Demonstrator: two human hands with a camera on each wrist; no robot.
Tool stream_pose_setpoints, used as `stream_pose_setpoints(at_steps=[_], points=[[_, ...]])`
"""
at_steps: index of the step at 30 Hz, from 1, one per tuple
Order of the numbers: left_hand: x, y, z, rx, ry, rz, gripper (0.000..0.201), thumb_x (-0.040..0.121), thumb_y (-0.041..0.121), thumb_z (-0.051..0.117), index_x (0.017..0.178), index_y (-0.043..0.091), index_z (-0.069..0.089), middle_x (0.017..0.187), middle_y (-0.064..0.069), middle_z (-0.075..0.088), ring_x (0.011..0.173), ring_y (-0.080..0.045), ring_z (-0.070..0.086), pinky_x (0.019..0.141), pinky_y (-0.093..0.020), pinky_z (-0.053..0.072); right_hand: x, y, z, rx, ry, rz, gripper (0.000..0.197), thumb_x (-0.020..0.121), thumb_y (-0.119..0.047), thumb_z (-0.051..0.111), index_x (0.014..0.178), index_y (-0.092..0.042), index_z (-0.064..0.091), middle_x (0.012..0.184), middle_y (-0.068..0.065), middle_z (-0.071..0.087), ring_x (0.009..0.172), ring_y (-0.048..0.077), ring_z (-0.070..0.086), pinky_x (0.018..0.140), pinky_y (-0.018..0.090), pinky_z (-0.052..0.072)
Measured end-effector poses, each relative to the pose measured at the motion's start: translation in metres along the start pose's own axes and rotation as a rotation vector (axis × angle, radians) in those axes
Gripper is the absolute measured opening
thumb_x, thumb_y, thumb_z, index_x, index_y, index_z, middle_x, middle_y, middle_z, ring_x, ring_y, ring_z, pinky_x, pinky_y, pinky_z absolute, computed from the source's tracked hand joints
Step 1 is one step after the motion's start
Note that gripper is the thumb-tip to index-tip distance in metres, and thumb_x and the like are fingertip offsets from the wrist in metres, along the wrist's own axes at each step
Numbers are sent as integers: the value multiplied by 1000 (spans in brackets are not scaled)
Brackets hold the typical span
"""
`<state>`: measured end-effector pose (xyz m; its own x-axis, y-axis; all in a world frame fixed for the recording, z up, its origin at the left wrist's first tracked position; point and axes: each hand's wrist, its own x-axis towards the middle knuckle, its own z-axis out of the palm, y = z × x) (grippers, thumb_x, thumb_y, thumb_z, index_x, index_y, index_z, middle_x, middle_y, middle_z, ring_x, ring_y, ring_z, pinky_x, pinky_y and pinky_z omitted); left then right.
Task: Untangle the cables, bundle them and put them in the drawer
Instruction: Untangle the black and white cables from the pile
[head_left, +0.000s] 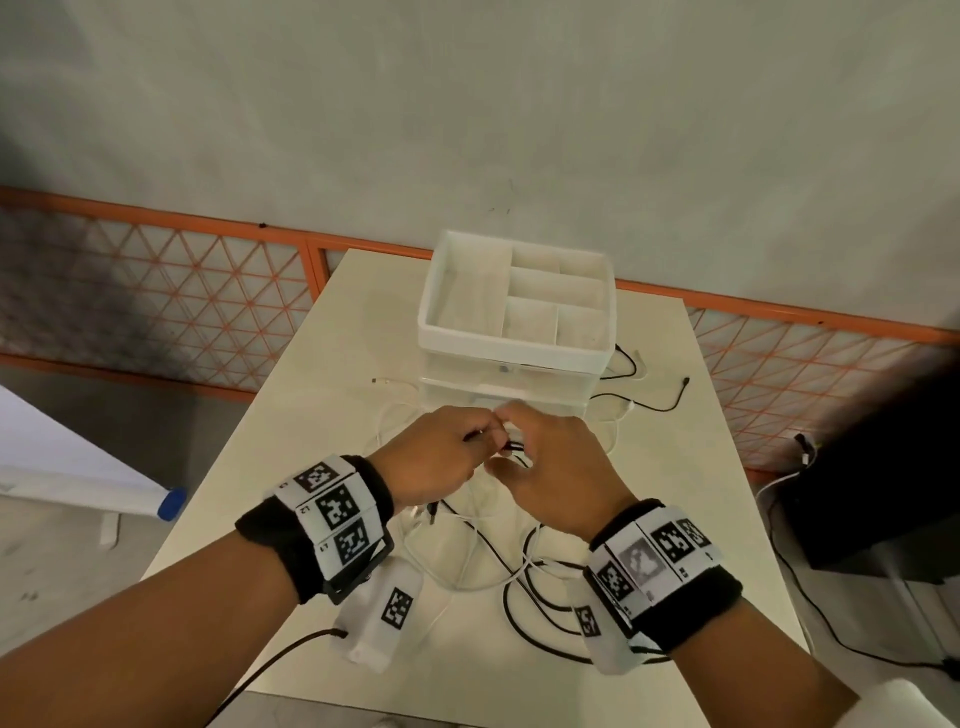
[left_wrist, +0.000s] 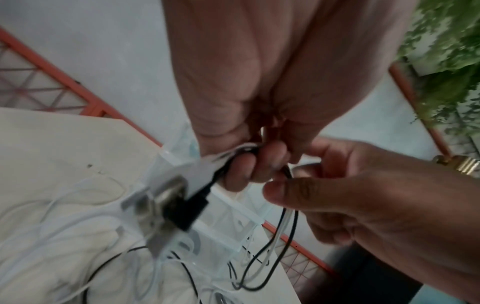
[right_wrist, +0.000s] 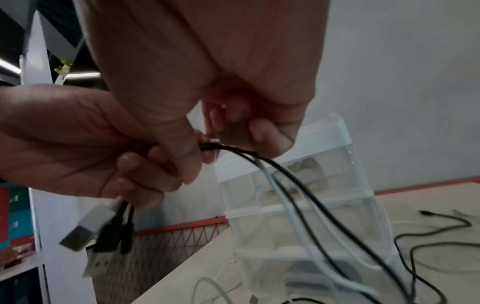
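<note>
Evidently early: the left hand (head_left: 431, 457) grips the plug ends of several cables (right_wrist: 298, 185), while the right hand (head_left: 550, 467) pinches their strands at three o'clock. Loose cable loops cover the table (head_left: 311, 415); the drawer (head_left: 511, 395) at twelve o'clock looks closed. No readable writing.

Only the left wrist band (head_left: 332, 512) is showing small marks beside its square codes, at 7 o'clock; they are too blurred to read.
</note>
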<state>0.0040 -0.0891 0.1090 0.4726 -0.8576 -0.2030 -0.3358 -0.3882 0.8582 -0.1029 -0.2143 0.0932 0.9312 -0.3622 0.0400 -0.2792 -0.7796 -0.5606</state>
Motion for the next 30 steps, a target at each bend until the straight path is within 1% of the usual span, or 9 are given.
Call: stream_pose_setpoints(at_steps=[1,3,7,10,11,13,15,21,30], points=[[-2,4,-2,38,8,28,31,102,28,49,83,9,65,44,17,45,41,0,39,47,-15,31,1,5,-1,-25,-38,66,8,86,-38,67,85,-34,61,72,-13,59,72,13,57,70,34,51],[-8,5,-12,38,21,38,39,101,31,51,68,11,60,45,13,40,37,-3,34,40,-12,27,3,26,-7,-70,-190,243,31,87,-44,64,62,-30,52,70,-6,59,73,17,59,68,32,48],[-18,-15,-34,164,-130,-77,33,97,20,55,67,11,66,56,19,57,44,2,48,43,-9,32,-2,81,-29,-212,-234,499,26,87,-44,66,66,-31,57,85,0,66,89,26,65,74,32,50],[-21,-45,-25,345,-271,-209,21,97,21,55,97,21,77,64,14,63,50,6,53,54,-7,39,-11,100,-30,-138,286,411,8,88,-24,69,89,-32,68,96,-1,73,83,26,67,74,33,52],[-21,-55,-19,380,-250,-240,21,97,21,56,100,22,77,64,12,62,52,3,54,56,-9,41,-14,102,-24,-76,340,362,23,88,-18,70,108,-29,69,106,-4,72,79,23,68,78,33,54],[-19,-70,-7,391,-130,-275,21,96,19,56,95,20,76,67,7,63,58,-6,56,60,-14,43,-22,104,-5,42,172,387,66,89,-18,72,146,-33,43,117,-13,62,81,19,70,91,34,54],[-17,-77,3,311,2,-297,22,97,16,54,90,12,74,76,-3,67,61,-12,53,59,-19,41,-34,106,21,-9,-1,470,83,88,-23,71,153,-38,23,128,-12,60,100,26,70,101,41,52],[-9,-72,5,123,127,-313,34,97,25,56,64,20,48,62,3,50,54,-12,42,51,-27,31,-70,97,82,-184,-380,432,32,88,-32,58,120,-36,61,118,-6,56,110,21,61,92,33,50],[-1,-54,15,-339,140,-342,28,99,24,55,81,6,66,51,6,33,47,-13,28,48,-26,24,-70,97,104,-244,-217,440,25,95,-27,52,120,-23,55,124,1,43,97,27,64,76,34,51]])
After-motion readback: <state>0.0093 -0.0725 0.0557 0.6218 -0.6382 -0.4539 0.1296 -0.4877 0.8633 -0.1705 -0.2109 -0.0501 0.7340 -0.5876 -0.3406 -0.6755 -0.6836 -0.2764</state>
